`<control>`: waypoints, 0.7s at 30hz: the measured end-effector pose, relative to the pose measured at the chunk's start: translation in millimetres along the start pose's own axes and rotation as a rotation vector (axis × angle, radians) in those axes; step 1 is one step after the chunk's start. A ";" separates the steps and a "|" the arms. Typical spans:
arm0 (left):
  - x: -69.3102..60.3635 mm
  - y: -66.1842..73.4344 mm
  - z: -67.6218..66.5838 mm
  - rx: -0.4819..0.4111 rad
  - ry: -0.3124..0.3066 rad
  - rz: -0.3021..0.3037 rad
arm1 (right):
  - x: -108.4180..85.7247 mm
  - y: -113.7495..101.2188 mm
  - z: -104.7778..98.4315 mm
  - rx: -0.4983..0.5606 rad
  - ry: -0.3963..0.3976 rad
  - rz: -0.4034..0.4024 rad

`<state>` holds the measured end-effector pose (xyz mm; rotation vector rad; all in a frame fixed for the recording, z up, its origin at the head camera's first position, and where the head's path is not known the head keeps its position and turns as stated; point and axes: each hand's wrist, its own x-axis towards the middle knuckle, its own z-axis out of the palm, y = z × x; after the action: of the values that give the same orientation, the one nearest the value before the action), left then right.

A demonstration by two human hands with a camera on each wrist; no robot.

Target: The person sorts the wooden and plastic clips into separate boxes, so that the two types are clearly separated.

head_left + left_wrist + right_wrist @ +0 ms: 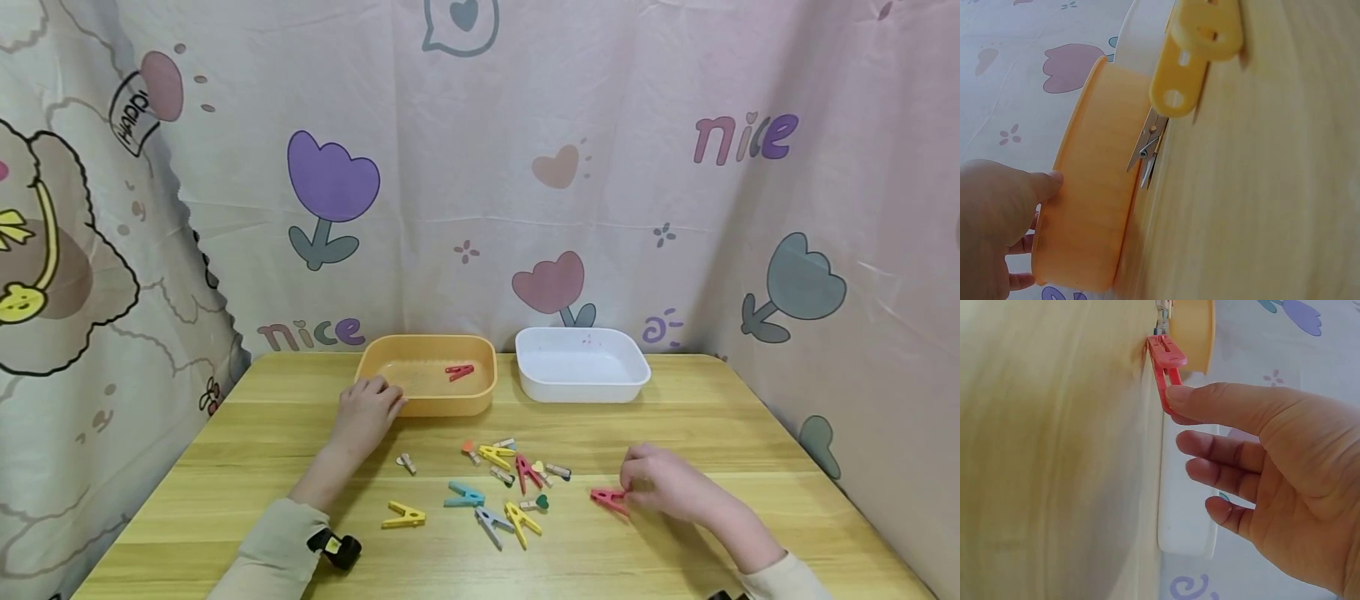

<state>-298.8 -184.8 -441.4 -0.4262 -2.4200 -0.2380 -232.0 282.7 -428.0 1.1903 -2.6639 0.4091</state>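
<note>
At the near left corner of the orange plastic basket [450, 406], my left hand [367, 410] holds the rim. The left wrist view shows the thumb [1047, 185] against the basket's outer wall, with other fingers partly hidden behind the rim. A red clothespin [460, 372] lies inside that basket. On the right, my right hand [663, 481] pinches one end of another red clothespin [1169, 356] between thumb and index finger, low over the table. Its remaining fingers [1225, 472] are loosely bent and hold nothing.
Between the hands lie several clothespins: yellow [405, 515], blue [465, 494], grey [492, 525], red [527, 472] and small wooden ones [557, 472]. A white basket [585, 392] stands right of the orange one. Behind both hangs a printed curtain [450, 167].
</note>
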 end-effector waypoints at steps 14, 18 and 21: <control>0.9 1.8 -2.8 0.008 -0.024 -0.010 | 2.1 -0.3 -8.9 -0.169 0.179 -0.006; 0.8 1.7 -2.7 0.010 -0.050 -0.022 | 2.7 1.0 -11.5 -0.206 0.250 -0.052; 0.5 2.0 -2.2 0.017 -0.048 -0.018 | 2.2 1.6 -14.0 -0.224 0.284 -0.072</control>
<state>-297.1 -183.4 -439.3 -0.4070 -2.4720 -0.2170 -233.8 286.8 -414.5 1.0685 -2.3460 0.2393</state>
